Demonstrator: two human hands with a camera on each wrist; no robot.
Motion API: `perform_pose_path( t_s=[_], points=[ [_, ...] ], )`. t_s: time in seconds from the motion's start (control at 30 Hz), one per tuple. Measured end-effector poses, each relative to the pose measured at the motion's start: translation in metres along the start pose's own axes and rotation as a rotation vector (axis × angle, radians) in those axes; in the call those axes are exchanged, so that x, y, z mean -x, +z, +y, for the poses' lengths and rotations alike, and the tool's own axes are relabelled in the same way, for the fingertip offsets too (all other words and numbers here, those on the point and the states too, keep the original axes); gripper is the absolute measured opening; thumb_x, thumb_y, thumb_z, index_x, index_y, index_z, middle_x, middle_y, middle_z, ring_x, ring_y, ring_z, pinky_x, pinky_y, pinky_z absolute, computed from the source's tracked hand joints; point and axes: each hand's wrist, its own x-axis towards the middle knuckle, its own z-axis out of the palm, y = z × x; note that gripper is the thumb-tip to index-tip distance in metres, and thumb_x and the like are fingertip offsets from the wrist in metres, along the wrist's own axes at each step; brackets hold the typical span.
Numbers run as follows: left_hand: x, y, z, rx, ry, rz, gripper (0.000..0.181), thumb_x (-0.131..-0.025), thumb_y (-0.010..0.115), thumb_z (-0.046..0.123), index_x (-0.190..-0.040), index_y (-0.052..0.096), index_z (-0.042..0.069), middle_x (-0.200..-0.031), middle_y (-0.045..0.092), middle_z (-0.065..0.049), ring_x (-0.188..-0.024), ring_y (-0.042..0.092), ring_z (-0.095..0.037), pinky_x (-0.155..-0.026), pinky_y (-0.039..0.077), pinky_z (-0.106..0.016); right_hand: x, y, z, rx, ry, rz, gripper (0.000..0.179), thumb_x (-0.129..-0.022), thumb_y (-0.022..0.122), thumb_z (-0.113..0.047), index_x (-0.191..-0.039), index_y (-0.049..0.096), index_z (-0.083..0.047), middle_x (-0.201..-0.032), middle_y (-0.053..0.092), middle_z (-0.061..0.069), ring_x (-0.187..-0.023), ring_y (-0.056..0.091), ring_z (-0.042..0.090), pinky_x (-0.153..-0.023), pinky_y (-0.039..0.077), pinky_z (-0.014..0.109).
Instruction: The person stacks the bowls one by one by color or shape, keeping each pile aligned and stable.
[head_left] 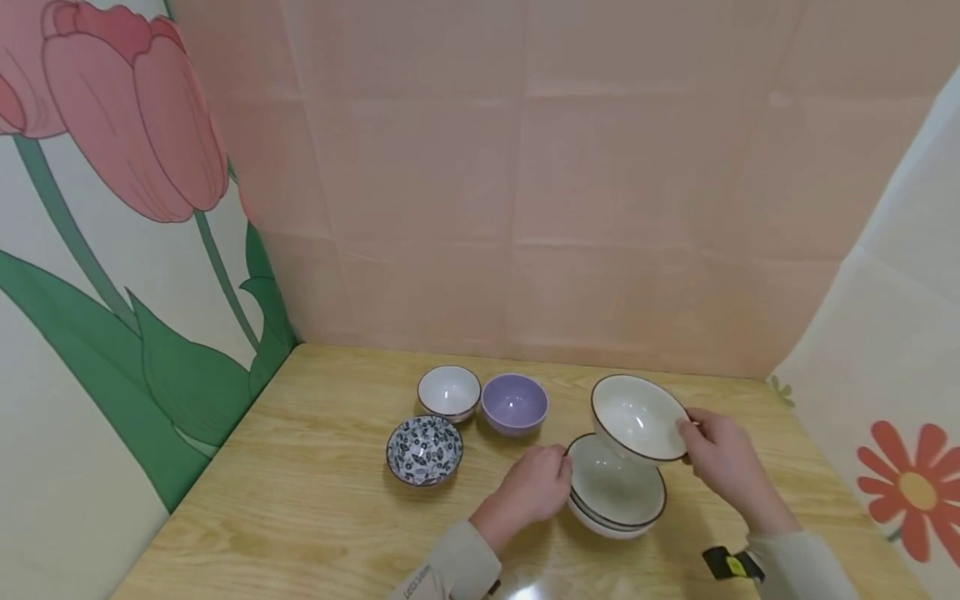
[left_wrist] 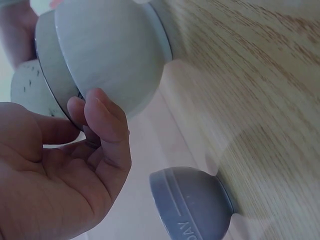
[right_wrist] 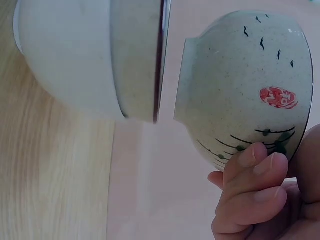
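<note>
My right hand point(head_left: 723, 458) grips the right rim of a cream bowl point(head_left: 633, 417) with a dark brown edge, thumb inside and fingers beneath. Held tilted, this bowl is just above a stack; the right wrist view shows a red seal mark point(right_wrist: 278, 97) and dark painted strokes on its outside. Beneath it, another cream bowl point(head_left: 622, 496) with a brown rim is nested in a white bowl point(left_wrist: 115, 55). My left hand point(head_left: 532, 485) pinches the left rim of the nested cream bowl, with curled fingers against the stack's outer side.
Left of the stack stand a purple bowl point(head_left: 515, 404), a white bowl with a dark rim point(head_left: 448, 390) and a bowl with a dark leaf pattern point(head_left: 424, 451), close together. The wooden table point(head_left: 300, 467) meets a pink backdrop point(head_left: 525, 208) behind and printed cloths at both sides.
</note>
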Motion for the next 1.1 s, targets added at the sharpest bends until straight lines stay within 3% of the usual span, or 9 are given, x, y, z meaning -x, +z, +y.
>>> perform_pose_path(
  t_s=[0.17,0.67,1.1],
  points=[
    [0.0,0.001,0.0,0.024,-0.018,-0.004,0.037,-0.106,0.043,0.025,-0.134,0.06,0.008,-0.126,0.068,-0.005,-0.118,0.063,-0.018,-0.1,0.051,-0.034,0.007,0.004,-0.004,-0.014,-0.011,-0.004,0.042,-0.106,0.041,-0.018,-0.129,0.055,0.015,-0.077,0.066,0.009,-0.06,0.057,0.016,-0.047,0.048,0.027],
    [0.0,0.001,-0.001,-0.017,0.022,0.024,0.033,-0.106,0.043,0.022,-0.125,0.065,0.008,-0.113,0.072,-0.003,-0.104,0.067,-0.016,-0.089,0.055,-0.033,0.023,0.016,-0.012,-0.072,-0.06,-0.005,0.032,-0.104,0.047,-0.012,-0.119,0.063,0.011,-0.077,0.069,0.01,-0.057,0.058,0.009,-0.049,0.049,0.027],
    [0.0,0.005,-0.007,0.023,0.045,0.055,0.039,-0.102,0.043,0.016,-0.137,0.058,0.008,-0.129,0.067,-0.006,-0.12,0.062,-0.021,-0.1,0.05,-0.033,0.032,0.029,-0.008,-0.012,-0.076,0.003,0.03,-0.104,0.049,-0.015,-0.118,0.066,0.006,-0.074,0.065,0.002,-0.059,0.054,0.005,-0.052,0.046,0.024]
  ],
)
